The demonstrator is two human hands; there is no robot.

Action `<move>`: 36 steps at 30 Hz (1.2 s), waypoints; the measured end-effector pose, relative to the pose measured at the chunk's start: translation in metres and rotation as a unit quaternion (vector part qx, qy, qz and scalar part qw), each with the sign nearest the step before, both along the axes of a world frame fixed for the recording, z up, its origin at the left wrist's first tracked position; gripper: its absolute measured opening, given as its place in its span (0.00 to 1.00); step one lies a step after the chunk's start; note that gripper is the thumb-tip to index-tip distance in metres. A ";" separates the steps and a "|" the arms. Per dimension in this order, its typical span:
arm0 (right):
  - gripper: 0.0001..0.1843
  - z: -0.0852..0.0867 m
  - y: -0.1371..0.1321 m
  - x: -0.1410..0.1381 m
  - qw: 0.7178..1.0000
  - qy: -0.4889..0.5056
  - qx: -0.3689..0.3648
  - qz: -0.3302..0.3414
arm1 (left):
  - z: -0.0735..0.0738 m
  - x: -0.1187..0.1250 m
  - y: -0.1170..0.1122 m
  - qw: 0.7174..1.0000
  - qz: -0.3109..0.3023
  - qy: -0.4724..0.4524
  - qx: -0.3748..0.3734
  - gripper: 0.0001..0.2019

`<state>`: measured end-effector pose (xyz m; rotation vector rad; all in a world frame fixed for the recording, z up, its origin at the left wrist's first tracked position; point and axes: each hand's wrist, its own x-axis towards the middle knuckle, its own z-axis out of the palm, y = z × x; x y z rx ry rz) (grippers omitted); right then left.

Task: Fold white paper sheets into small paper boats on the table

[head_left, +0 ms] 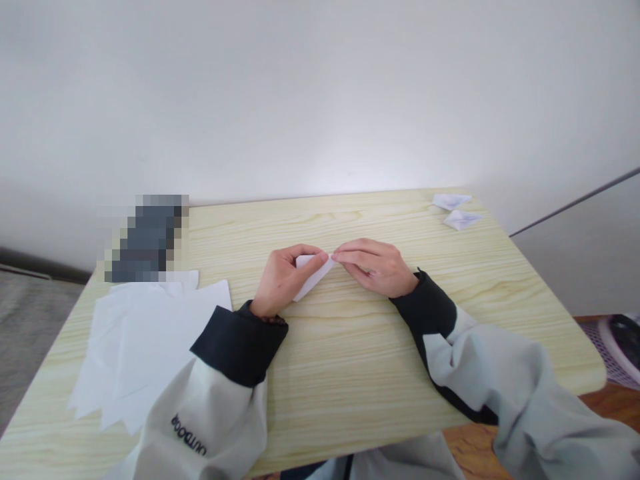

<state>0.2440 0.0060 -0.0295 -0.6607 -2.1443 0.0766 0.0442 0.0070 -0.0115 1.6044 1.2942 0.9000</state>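
Note:
A small folded piece of white paper [311, 280] is held just above the middle of the wooden table [345, 380]. My left hand [286, 275] grips it with thumb and fingers pinched near its pointed right end. At that same tip, the fingertips of my right hand [374, 265] are pressed together on the paper. Part of the paper is hidden behind my left thumb and fingers. Close to my left forearm lies a loose stack of white paper sheets [155, 333].
Two folded white paper shapes [461, 220] rest at the table's far right corner. A dark, pixelated object [147, 240] lies at the far left. A white wall [320, 100] rises behind the table. A lilac basket [603, 347] stands on the floor at the right.

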 end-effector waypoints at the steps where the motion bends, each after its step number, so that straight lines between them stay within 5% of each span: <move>1: 0.10 0.001 -0.001 0.000 1.000 0.012 -0.020 -0.006 | 0.000 0.000 0.000 1.000 0.000 0.008 0.004 0.15; 7: 0.07 0.002 -0.005 -0.001 0.986 0.042 -0.154 -0.057 | -0.002 0.002 0.000 0.998 -0.016 0.047 0.032 0.14; 14: 0.09 0.001 0.000 -0.004 0.987 -0.034 -0.154 -0.026 | -0.003 0.002 0.000 0.997 -0.045 0.044 0.053 0.12; 31: 0.10 0.005 -0.001 0.000 0.969 -0.006 -0.246 0.014 | -0.003 0.001 0.001 0.997 -0.033 0.052 0.043 0.14; 36: 0.09 0.003 -0.001 -0.001 0.976 -0.019 -0.217 0.000 | -0.001 0.002 0.000 0.996 -0.048 0.055 0.041 0.14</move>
